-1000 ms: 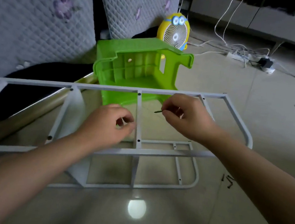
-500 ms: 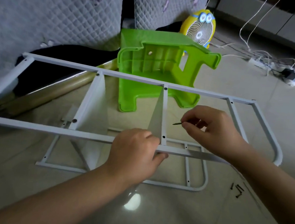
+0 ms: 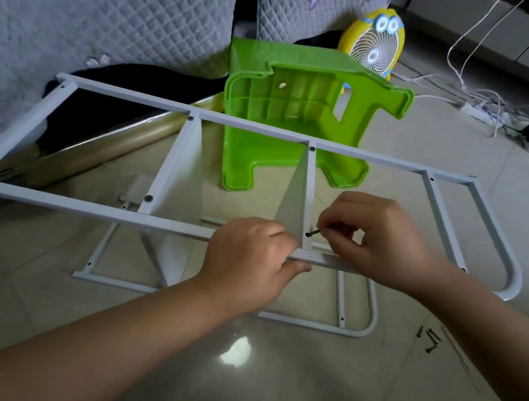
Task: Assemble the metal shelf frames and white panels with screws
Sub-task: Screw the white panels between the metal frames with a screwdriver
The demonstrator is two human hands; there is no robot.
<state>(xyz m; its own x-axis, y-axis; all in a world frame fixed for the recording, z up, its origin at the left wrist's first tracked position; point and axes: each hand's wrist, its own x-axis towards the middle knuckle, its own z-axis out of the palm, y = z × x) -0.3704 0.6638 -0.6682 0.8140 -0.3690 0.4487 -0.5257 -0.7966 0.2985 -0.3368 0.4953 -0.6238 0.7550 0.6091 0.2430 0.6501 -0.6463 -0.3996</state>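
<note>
your forearms reach in from the bottom edge over the glossy pale tiled floor, which shows a bright glare spot at lower centre. your left hand grasps the near rail of the upper frame, fingers curled over the top and thumb tucked beneath. just right of it, your right hand pinches a dark screw between thumb and fingertips, its tip at a hole in the crossbar beside the white panel. the frame is white painted metal, ladder-like, with a rounded right end, and spans the middle of the picture; a second panel stands under the crossbar further left. the lower frame lies flat on the tiles below. a few loose screws lie at lower right. behind the frame a green plastic stool lies tipped on its side, and a gold-coloured roll lies at centre left. a yellow fan with cartoon goggle eyes stands at top centre, quilted grey mattresses lean at upper left, and a power strip with white cables sits at upper right.
</note>
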